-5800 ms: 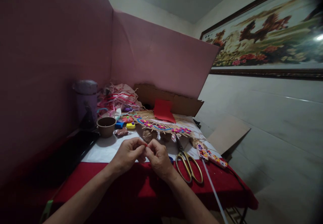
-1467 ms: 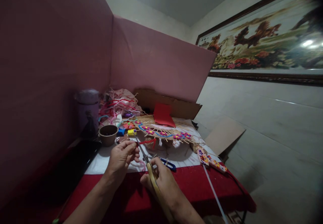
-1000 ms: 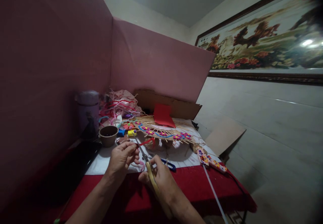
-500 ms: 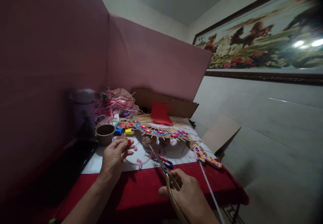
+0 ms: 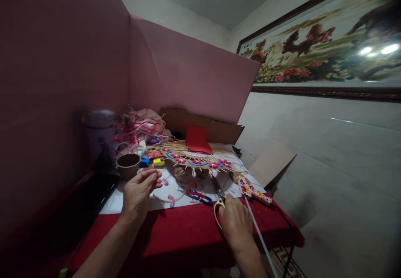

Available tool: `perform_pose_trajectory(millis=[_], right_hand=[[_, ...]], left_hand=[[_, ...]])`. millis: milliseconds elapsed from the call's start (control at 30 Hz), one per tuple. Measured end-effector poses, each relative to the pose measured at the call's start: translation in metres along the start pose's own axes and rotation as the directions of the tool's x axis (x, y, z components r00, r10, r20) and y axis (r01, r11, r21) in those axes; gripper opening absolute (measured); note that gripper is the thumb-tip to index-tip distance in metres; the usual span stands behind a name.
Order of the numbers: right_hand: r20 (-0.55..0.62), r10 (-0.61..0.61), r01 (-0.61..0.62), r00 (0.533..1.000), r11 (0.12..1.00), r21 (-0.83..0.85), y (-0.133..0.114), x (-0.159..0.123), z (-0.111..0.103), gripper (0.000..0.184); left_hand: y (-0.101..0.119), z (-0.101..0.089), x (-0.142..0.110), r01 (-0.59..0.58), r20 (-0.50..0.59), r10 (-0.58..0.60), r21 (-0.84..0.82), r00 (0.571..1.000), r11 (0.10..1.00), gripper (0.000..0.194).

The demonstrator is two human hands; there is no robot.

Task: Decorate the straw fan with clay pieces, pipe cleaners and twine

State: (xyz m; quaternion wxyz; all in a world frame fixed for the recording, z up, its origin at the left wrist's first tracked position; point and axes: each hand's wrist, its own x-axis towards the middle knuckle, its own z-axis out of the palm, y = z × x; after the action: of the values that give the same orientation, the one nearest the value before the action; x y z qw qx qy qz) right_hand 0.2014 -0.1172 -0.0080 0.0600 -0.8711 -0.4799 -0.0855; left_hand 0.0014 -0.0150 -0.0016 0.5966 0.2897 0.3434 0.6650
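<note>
My left hand (image 5: pixel 138 194) is raised over the front of the white sheet, thumb and fingers pinched on a small red fuzzy piece (image 5: pixel 157 172), like a bit of pipe cleaner. My right hand (image 5: pixel 236 219) is closed round one handle of the gold-handled scissors (image 5: pixel 217 211) at the right, whose dark blades point away from me. Between the hands lie a blue tool (image 5: pixel 202 198), a red fuzzy strip (image 5: pixel 191 187) and a curled pink piece (image 5: pixel 171 200). Behind them is a woven fan-shaped piece (image 5: pixel 197 161) trimmed with pink and yellow flowers.
A brown cup (image 5: pixel 128 172), a purple bottle (image 5: pixel 100 140) and a dark flat device (image 5: pixel 94 198) stand or lie at left. Clay packets (image 5: pixel 158 161) and a twine ball (image 5: pixel 181 172) sit mid-table. At right lies a flower-patterned glue gun (image 5: pixel 250 189) with a long glue stick (image 5: pixel 260 232).
Both hands first pinched something red together. Then the right hand took up the scissors and cut the red strip. It has since moved right and lowered the scissors; the left keeps a small red piece.
</note>
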Motion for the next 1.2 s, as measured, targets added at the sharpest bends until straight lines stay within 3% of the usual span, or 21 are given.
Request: perform_pose_trajectory(millis=[167,300,433,567,633,733,833,900,1000,1200], right_hand=[[-0.071,-0.018,0.012,0.997,0.997,-0.076,-0.008,0.015,0.008,0.025],[-0.199,-0.064,0.045,0.978,0.994,-0.097,-0.014,0.010,0.013,0.021],[-0.344,-0.157,0.182,0.926,0.982,0.041,-0.025,-0.002,0.010,0.018],[-0.341,-0.234,0.312,0.910,0.930,0.196,-0.033,-0.010,0.010,0.015],[-0.330,-0.246,0.330,0.911,0.915,0.231,-0.035,-0.012,0.014,0.013],[-0.339,-0.259,0.358,0.904,0.894,0.270,-0.037,-0.014,0.021,0.012],[-0.341,-0.297,0.407,0.892,0.856,0.319,-0.038,-0.016,0.029,0.010],[-0.343,-0.310,0.427,0.887,0.832,0.354,-0.038,-0.016,0.034,0.009],[-0.348,-0.304,0.432,0.887,0.813,0.391,-0.037,-0.016,0.038,0.010],[-0.330,-0.297,0.423,0.896,0.797,0.431,-0.035,-0.015,0.039,0.010]], left_hand=[[-0.001,-0.001,-0.001,-0.013,0.041,0.011,0.059,0.999,0.998,0.030],[-0.005,-0.003,-0.002,-0.020,0.097,0.008,0.122,0.995,0.992,0.028],[-0.009,-0.004,-0.002,-0.004,0.090,-0.018,0.238,0.996,0.971,0.025],[-0.012,-0.007,0.002,-0.048,0.048,0.031,0.398,0.998,0.916,0.023],[-0.014,-0.010,0.005,-0.108,0.078,0.077,0.574,0.994,0.812,0.018],[-0.018,-0.016,0.009,-0.234,0.177,0.164,0.849,0.971,0.474,0.013],[-0.019,-0.021,0.012,-0.314,0.293,0.175,0.943,0.940,0.109,0.016],[-0.018,-0.021,0.014,-0.331,0.336,0.178,0.942,0.925,-0.056,0.018],[-0.013,-0.016,0.017,-0.350,0.379,0.184,0.921,0.907,-0.173,0.021],[-0.008,0.001,0.026,-0.379,0.408,0.099,0.898,0.908,-0.222,0.018]])
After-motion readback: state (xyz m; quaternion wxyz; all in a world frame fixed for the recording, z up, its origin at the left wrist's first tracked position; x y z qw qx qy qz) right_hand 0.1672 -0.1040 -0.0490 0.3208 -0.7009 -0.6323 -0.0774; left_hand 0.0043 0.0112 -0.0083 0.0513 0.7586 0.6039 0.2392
